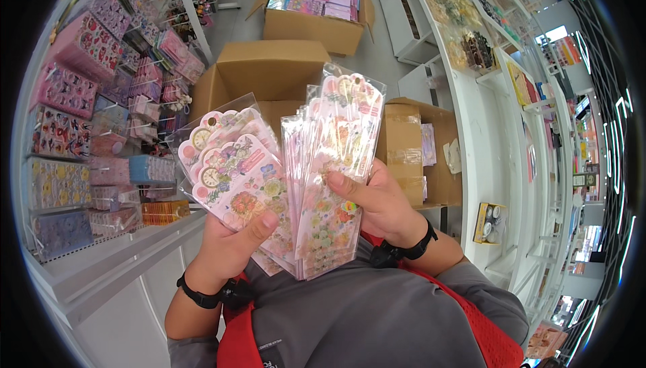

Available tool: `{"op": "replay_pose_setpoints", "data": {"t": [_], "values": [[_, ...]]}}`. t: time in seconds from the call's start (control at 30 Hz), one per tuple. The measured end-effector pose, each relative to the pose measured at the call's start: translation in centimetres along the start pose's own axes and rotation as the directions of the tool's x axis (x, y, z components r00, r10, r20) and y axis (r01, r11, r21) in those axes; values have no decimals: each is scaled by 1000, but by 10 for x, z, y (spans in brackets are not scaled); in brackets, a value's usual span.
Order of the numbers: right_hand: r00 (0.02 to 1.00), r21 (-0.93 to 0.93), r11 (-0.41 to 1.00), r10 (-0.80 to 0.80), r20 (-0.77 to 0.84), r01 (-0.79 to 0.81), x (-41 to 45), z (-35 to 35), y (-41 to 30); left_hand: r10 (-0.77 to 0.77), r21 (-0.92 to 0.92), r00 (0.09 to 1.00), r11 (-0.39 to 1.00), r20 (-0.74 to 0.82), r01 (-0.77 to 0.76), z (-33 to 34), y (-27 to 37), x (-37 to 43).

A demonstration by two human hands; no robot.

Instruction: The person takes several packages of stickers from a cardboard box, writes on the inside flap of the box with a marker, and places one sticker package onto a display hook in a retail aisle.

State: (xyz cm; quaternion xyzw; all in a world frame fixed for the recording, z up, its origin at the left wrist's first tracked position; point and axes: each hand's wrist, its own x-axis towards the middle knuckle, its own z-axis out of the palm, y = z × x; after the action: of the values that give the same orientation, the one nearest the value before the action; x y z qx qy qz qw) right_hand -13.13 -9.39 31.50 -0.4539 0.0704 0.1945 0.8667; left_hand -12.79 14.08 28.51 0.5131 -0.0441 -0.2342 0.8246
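Note:
My left hand (pixel 234 247) grips a fanned bunch of floral sticker packs (pixel 242 171) in clear plastic sleeves, its thumb lying across the front one. Pink scalloped tops, printed clocks and flowers show on these packs. In my right hand (pixel 386 201) is a thicker stack of similar packs (pixel 333 216), with the thumb pressed on the front sleeve. The two bunches meet in the middle, in front of my chest. Their lower ends come together near my grey shirt. Fingers behind both bunches are hidden.
An opened cardboard box (pixel 267 72) stands just beyond the packs. Farther off, another carton (pixel 313 29) holds pink and purple packets. A taped box (pixel 404 151) is at right, beside white shelving (pixel 484 166). Sticker packs hang on a rack (pixel 108 115) at left, above a white ledge (pixel 126 252).

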Motion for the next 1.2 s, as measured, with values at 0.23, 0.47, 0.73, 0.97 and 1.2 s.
{"op": "replay_pose_setpoints", "data": {"t": [0.23, 0.47, 0.73, 0.97, 1.2], "values": [[1000, 10, 1000, 13, -16, -13, -7, -2, 3, 5, 158, 997, 987, -77, 7, -3, -3, -6], [1000, 101, 995, 15, -20, -13, -11, -3, 2, 23, 85, 996, 996, -87, -16, -4, -7, -8], [991, 28, 994, -105, 79, 103, -7, -4, 18, -143, -5, 959, 989, -245, 146, -15, -14, -28], [986, -32, 995, 99, 133, -95, -4, -26, 32, -462, -171, 884, 879, -69, 445, -129, -63, -17], [961, 297, 948, 32, 275, -116, -29, -28, 15, -578, 47, 810, 811, -101, 584, -92, -33, 30]]}}
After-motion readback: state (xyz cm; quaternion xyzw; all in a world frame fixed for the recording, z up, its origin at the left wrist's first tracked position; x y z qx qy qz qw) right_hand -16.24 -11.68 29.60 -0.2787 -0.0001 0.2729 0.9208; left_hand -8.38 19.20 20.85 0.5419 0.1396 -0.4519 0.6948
